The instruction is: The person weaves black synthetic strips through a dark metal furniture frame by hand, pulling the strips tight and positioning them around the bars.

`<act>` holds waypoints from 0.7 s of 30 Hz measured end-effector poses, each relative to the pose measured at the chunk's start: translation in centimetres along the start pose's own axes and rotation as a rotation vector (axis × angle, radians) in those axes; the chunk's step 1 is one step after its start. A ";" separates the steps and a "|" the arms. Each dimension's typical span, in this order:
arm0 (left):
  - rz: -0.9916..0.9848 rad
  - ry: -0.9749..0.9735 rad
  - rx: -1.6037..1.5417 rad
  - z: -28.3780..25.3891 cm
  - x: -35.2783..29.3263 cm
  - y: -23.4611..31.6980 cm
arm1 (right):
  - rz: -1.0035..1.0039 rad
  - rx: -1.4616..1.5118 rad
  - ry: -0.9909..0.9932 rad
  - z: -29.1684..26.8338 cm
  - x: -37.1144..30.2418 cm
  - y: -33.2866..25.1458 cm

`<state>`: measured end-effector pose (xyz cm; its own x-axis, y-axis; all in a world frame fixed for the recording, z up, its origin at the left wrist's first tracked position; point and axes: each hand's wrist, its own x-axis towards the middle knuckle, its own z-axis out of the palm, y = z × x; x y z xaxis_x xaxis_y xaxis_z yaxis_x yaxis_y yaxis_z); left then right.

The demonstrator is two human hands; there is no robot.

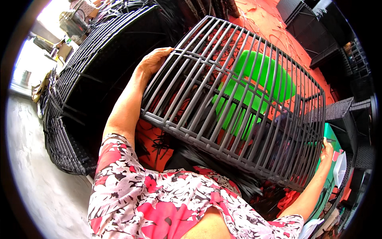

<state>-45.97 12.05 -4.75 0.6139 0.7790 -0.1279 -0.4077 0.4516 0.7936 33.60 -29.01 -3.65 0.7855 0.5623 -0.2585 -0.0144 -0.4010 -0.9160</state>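
Observation:
A wide, curved frame point(191, 133) of dark grey rattan-like strands is held up in front of me, tilted down toward the right. Long parallel bars cross it, and a few strands are woven across them. My left hand point(155, 60) grips its upper left edge, the fingertips partly hidden behind the rim. At the far right end, my right hand point(327, 149) is closed on the side edge, small in the picture. Through the gaps between the bars a bright green plastic chair point(264, 75) shows on the floor behind.
A large black woven rattan piece point(65, 139) stands close on my left. Black woven furniture point(338, 113) lines the right side. Loose dark strands point(234, 171) lie below the frame. The floor point(264, 18) is orange-red, with strand scraps on it. A metal pot point(73, 24) stands at the upper left.

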 end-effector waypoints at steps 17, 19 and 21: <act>-0.073 0.099 0.135 1.8 -0.7 -1.0 | -0.073 0.431 0.163 9.7 -8.0 -3.2; -0.075 0.148 0.149 3.1 -1.2 -1.0 | -0.059 0.411 0.195 10.1 -8.4 -3.3; -0.090 0.142 0.163 2.3 -0.8 -0.6 | -0.045 0.415 0.180 10.2 -8.5 -3.5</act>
<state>-44.66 10.09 -3.77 0.5364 0.7976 -0.2758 -0.2339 0.4545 0.8595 20.60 -25.02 -1.40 0.8858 0.4228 -0.1914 -0.1953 -0.0347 -0.9801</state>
